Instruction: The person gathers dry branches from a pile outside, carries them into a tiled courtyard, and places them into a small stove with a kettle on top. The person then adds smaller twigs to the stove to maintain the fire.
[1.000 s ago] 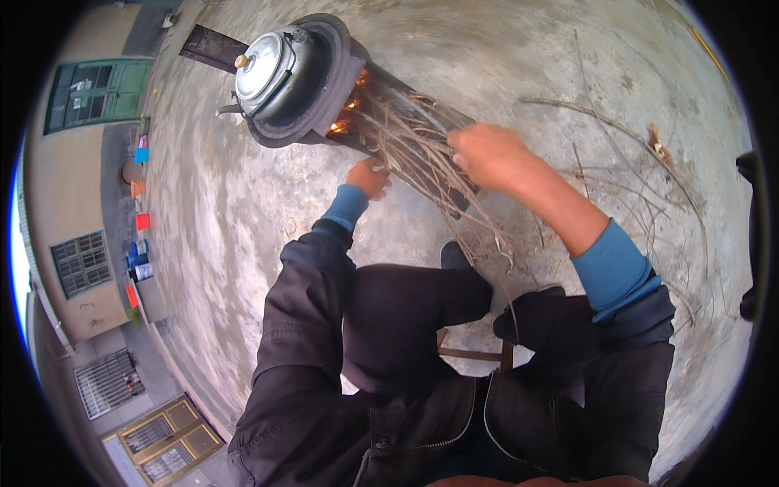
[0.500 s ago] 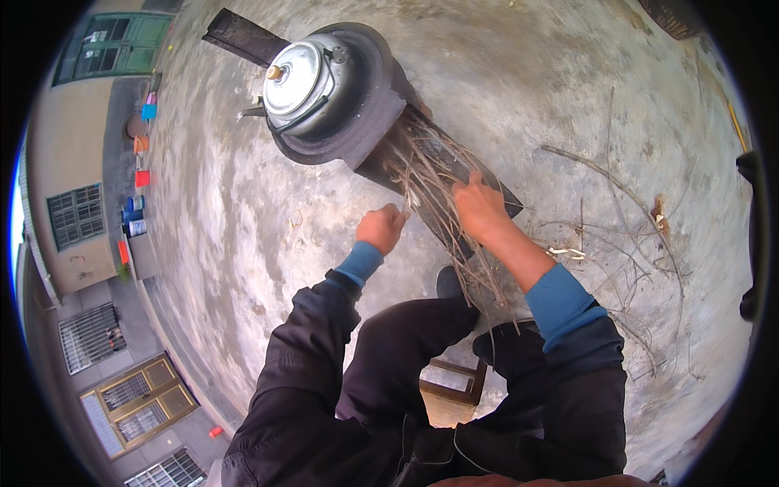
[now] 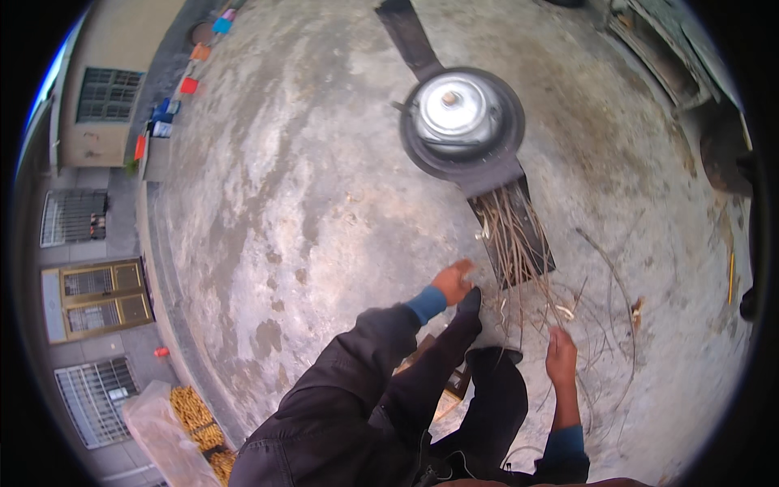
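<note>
My left hand [image 3: 454, 282] is held above my left shoe, fingers curled together; what they hold, if anything, is too small to make out. My right hand [image 3: 561, 355] hangs low on the right, near loose twigs on the ground, its fingers foreshortened and unclear. Ahead stands a dark metal stove [image 3: 513, 166] with a round top. A silver kettle [image 3: 449, 105] with a lid sits on it. From the stove's mouth a dark trough [image 3: 542, 243] reaches toward me, with a bundle of thin sticks [image 3: 513, 235] lying in it and sticking out past its near end.
A curved twig [image 3: 610, 272] and several thinner ones lie on the concrete floor to the right. A dark flue pipe [image 3: 406, 36] extends behind the stove. Part of a small wooden stool [image 3: 456, 383] shows under my legs. Yellow produce [image 3: 195, 414] is heaped at the lower left.
My right hand has left the sticks in the trough and dropped toward the right. My left hand has moved away from the trough, back toward me. The view has swung, placing the stove farther off.
</note>
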Motion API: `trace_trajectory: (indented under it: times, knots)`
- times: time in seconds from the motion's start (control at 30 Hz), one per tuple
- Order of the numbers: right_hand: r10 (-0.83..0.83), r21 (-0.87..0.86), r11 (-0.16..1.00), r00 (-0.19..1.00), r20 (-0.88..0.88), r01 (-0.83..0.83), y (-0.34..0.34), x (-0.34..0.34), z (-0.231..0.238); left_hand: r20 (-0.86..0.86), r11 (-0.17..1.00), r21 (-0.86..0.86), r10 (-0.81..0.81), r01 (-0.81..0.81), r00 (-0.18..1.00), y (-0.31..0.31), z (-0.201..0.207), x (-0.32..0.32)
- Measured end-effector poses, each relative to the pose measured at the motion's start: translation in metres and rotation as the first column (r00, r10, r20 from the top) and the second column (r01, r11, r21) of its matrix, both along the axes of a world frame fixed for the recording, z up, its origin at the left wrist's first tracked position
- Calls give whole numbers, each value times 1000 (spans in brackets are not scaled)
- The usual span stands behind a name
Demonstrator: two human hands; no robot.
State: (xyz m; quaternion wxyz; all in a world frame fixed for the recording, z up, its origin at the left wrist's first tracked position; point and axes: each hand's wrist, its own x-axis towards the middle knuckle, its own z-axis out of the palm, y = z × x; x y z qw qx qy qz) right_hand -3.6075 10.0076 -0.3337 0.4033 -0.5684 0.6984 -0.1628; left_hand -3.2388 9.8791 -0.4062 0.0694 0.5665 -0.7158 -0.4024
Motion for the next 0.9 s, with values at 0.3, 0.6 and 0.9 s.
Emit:
trace_trajectory:
  times: [0.3,0.6,0.9]
  knots:
    - [-204,486,874,929,310,30,203,-77,69,257,857,391,248,-335,934,163,243,193]
    - [-608,658,677,755,246,331,102,-100,140,492,512,93,722,-854,487,391,331,263]
    - [-368,523,828,900,233,203,-45,-29,222,247,92,317,953,-944,176,450,295,270]
